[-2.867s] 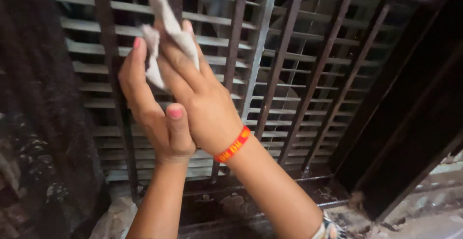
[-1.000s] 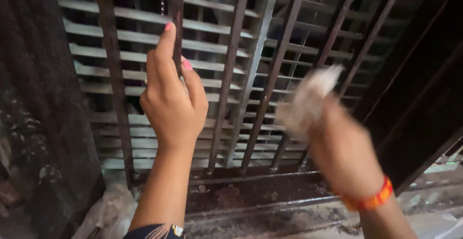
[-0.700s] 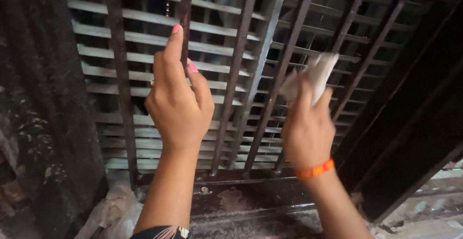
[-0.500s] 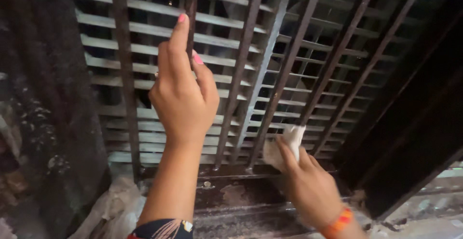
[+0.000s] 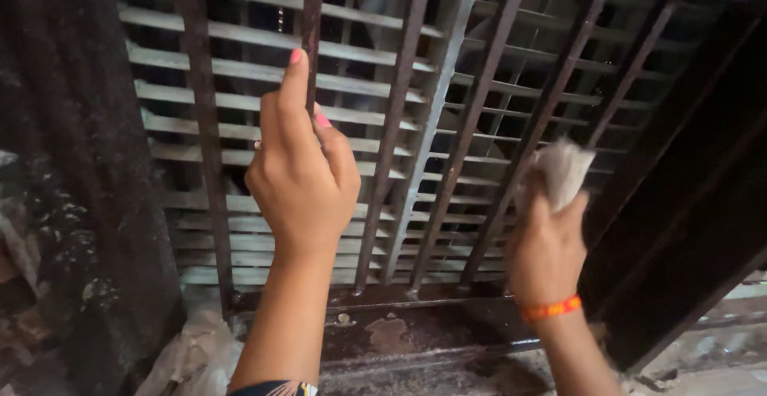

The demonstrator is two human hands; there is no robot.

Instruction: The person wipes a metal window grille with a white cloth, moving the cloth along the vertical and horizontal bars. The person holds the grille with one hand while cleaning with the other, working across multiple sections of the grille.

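Up close, a person's two bare hands work at a rusty metal window grille [image 5: 471, 116] made of upright bars, with pale horizontal louvre slats [image 5: 240, 108] behind them.

Left hand [image 5: 302, 176]: raised against the grille, seen from the back. Its grip is closed around one rusted upright bar [image 5: 311, 36], with the index finger stretched straight up along that bar and the other fingers curled about it. The nails are painted pink. A patterned sleeve edge [image 5: 276, 388] shows at the bottom of the forearm.

Right hand [image 5: 547, 252]: lower and further right, also seen from the back. Its grip is closed on a crumpled white cloth [image 5: 563, 171], which sticks up above the fingers. The cloth is pressed against, or just beside, one of the slanting bars near the right end of the grille; exact contact is hard to tell because the cloth is slightly blurred. An orange band [image 5: 551, 310] circles the wrist.

Below the bars runs a dark, grimy sill [image 5: 415, 332] with patches of rust and dirt. The right hand hangs just above the sill's right end; the left forearm crosses its left part. A dark wooden frame [image 5: 687, 204] slants along the right side of the grille. At the lower left corner, beneath the sill, lies a bunched pale plastic bag [image 5: 196, 348], next to a dark, stained wall [image 5: 72, 204].
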